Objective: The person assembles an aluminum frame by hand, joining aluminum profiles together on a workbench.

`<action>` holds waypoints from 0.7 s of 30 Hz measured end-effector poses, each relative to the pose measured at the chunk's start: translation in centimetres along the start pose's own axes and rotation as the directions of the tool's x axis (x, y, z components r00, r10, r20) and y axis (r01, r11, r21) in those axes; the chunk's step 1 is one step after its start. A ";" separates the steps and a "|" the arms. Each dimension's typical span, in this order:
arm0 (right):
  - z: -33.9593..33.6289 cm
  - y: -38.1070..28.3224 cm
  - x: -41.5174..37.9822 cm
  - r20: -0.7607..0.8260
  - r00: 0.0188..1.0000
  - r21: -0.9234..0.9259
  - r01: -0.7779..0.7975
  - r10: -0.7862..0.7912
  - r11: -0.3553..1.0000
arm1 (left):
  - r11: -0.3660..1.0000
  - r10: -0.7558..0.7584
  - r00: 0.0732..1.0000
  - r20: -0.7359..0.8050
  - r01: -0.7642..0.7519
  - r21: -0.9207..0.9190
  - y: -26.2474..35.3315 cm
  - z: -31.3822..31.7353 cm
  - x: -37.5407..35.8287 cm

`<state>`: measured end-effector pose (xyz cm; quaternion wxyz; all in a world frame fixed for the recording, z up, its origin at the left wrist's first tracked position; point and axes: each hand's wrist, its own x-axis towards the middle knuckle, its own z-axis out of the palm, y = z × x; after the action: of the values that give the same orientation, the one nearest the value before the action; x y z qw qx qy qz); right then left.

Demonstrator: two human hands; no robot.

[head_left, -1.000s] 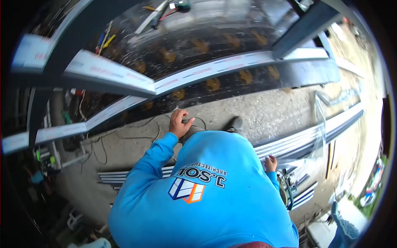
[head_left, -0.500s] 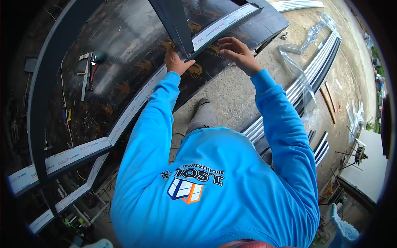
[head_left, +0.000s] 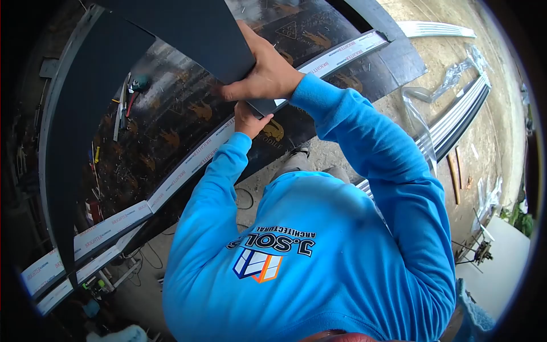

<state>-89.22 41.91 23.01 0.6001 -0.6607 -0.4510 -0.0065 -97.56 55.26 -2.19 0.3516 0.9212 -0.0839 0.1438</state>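
Note:
A dark grey aluminium profile (head_left: 199, 40) rises toward me from a long rail with white printed protective film (head_left: 185, 171). My right hand (head_left: 268, 71) is wrapped around this profile, thumb on the near side and fingers behind it. Just below, my left hand (head_left: 249, 119) grips the foot of the same profile where it meets the rail; part of its fingers is hidden. Another dark frame member (head_left: 62, 137) curves down the left side and meets the film-covered rail near its lower end.
The frame lies on a dark printed board table (head_left: 171, 114). A square ruler (head_left: 121, 111) and a green-and-black tool (head_left: 138, 84) lie on it. Bundled profiles (head_left: 458, 108) and clear plastic wrap (head_left: 419, 114) are on the concrete floor at right, near wooden sticks (head_left: 454, 174).
My right hand has moved left and closed around the profile, which now looms larger and leans further left. My left hand stays at its foot.

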 end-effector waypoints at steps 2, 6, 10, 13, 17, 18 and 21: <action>0.5 0.6 -0.2 -0.061 0.998 0.037 0.037 -0.035 0.999 | 0.999 -0.037 0.999 0.011 0.037 0.036 0.2 0.0 -1.1; 0.9 1.3 0.5 -0.106 0.987 0.043 0.128 -0.123 0.991 | 0.999 -0.050 0.999 0.020 0.050 -0.006 0.6 -0.6 -0.1; 0.9 1.6 0.6 -0.090 0.989 0.046 0.123 -0.119 0.991 | 0.976 -0.164 0.985 0.061 0.171 -0.132 1.4 -1.4 -0.2; 0.9 1.8 0.8 -0.077 0.987 0.028 0.145 -0.143 0.989 | 0.984 -0.134 0.989 0.060 0.140 -0.107 1.2 -1.3 -0.5; 1.0 1.9 0.9 -0.095 0.986 0.049 0.144 -0.139 0.988 | 0.985 -0.116 0.989 0.089 0.126 -0.117 -0.5 -0.1 -1.4; 1.0 1.9 0.9 -0.092 0.986 0.068 0.142 -0.136 0.988 | 0.986 -0.108 0.989 0.100 0.120 -0.118 -0.7 -0.1 -1.4; 0.9 1.5 0.8 -0.086 0.991 0.069 0.104 -0.098 0.992 | 0.970 -0.112 0.985 0.133 0.137 -0.201 0.4 -0.4 -1.1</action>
<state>-88.29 43.26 21.98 0.6411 -0.6135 -0.4586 -0.0476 -98.76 55.31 -1.97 0.4491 0.8896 -0.0616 0.0558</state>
